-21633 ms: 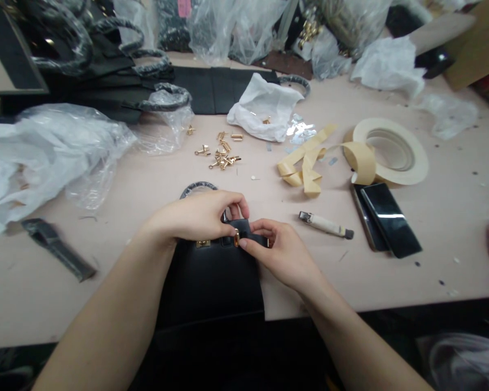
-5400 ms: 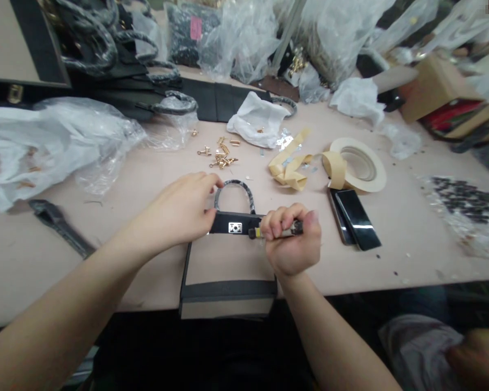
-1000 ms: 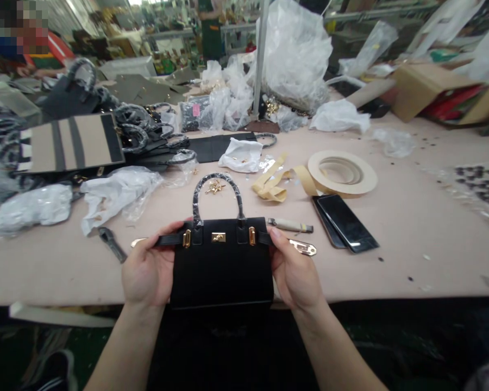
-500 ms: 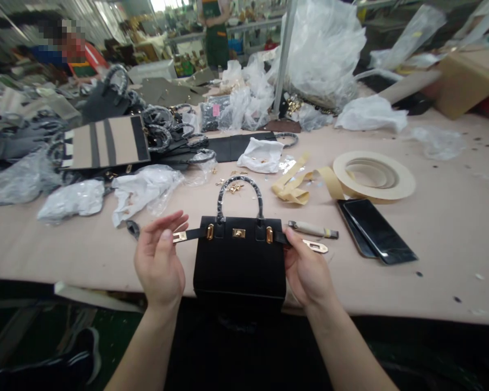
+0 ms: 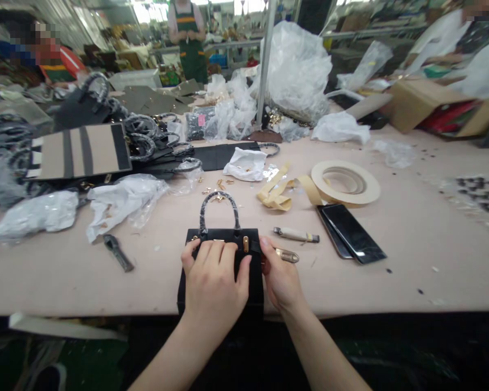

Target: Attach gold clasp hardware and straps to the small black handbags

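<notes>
A small black handbag (image 5: 220, 288) stands upright at the table's front edge, its arched handle (image 5: 219, 195) wrapped in clear plastic. My left hand (image 5: 215, 271) curves over the upper front, fingers bent across the clasp area and thumb apart. It hides most of the gold turn lock and the left strap. Between thumb and fingers, my right hand (image 5: 283, 271) grips the right strap, whose gold slotted plate (image 5: 287, 256) sticks out to the right. A gold loop (image 5: 245, 244) shows on the bag between my hands.
A pale-handled tool (image 5: 296, 235), two stacked phones (image 5: 354, 233) and a tape roll (image 5: 375, 187) lie right. A dark tool (image 5: 118, 253) is left of the bag. Gold pieces (image 5: 220, 184) lie behind it; bags (image 5: 85, 149) pile up back left. Co-workers (image 5: 187, 38) are beyond.
My left hand has moved right, from holding out the left strap to lying over the bag's front. My right hand keeps the right strap. The view has turned rightward.
</notes>
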A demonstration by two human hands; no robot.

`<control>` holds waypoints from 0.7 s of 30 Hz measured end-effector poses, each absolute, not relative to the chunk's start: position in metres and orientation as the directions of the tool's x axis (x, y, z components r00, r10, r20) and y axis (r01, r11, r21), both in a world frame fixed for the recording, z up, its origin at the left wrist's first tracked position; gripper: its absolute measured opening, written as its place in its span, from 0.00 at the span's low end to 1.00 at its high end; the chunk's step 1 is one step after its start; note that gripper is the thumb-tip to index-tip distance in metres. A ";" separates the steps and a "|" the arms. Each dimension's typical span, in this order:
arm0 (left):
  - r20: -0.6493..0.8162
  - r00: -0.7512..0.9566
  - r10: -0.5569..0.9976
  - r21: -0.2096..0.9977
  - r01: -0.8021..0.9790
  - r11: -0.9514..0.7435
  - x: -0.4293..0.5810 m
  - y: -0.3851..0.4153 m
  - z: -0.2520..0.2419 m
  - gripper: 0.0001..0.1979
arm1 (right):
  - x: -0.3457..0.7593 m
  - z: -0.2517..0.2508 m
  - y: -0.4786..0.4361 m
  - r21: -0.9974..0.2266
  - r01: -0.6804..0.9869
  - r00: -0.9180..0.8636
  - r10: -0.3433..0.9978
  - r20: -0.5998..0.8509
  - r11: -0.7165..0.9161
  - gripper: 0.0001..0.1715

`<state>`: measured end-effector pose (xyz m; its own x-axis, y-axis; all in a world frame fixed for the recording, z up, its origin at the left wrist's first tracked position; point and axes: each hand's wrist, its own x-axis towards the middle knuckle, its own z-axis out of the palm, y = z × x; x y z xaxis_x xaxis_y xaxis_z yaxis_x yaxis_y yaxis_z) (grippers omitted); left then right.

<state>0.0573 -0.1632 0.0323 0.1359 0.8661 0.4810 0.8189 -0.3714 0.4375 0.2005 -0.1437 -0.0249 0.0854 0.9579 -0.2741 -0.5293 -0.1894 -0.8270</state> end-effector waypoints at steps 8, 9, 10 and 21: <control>0.590 0.011 0.807 0.511 0.770 -0.383 0.074 -0.158 0.007 0.07 | 0.197 -0.028 -0.144 -0.826 -0.535 0.038 0.972 -0.230 -0.175 0.20; 0.597 -0.002 0.802 0.511 0.772 -0.378 0.074 -0.157 0.006 0.08 | 0.197 -0.029 -0.143 -0.822 -0.541 0.039 0.971 -0.234 -0.176 0.20; 0.600 -0.005 0.800 0.503 0.780 -0.373 0.075 -0.158 0.004 0.08 | 0.197 -0.031 -0.142 -0.815 -0.551 0.043 0.970 -0.241 -0.178 0.20; 0.533 0.018 0.846 0.576 0.724 -0.378 0.080 -0.146 -0.001 0.09 | 0.200 -0.047 -0.130 -0.735 -0.626 0.012 0.938 -0.346 -0.263 0.21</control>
<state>0.0803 -0.1463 -0.0015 0.0179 0.8461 0.5328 0.7244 -0.3783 0.5764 0.2002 -0.1299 -0.0467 0.0122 0.9380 -0.3463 -0.6255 -0.2631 -0.7345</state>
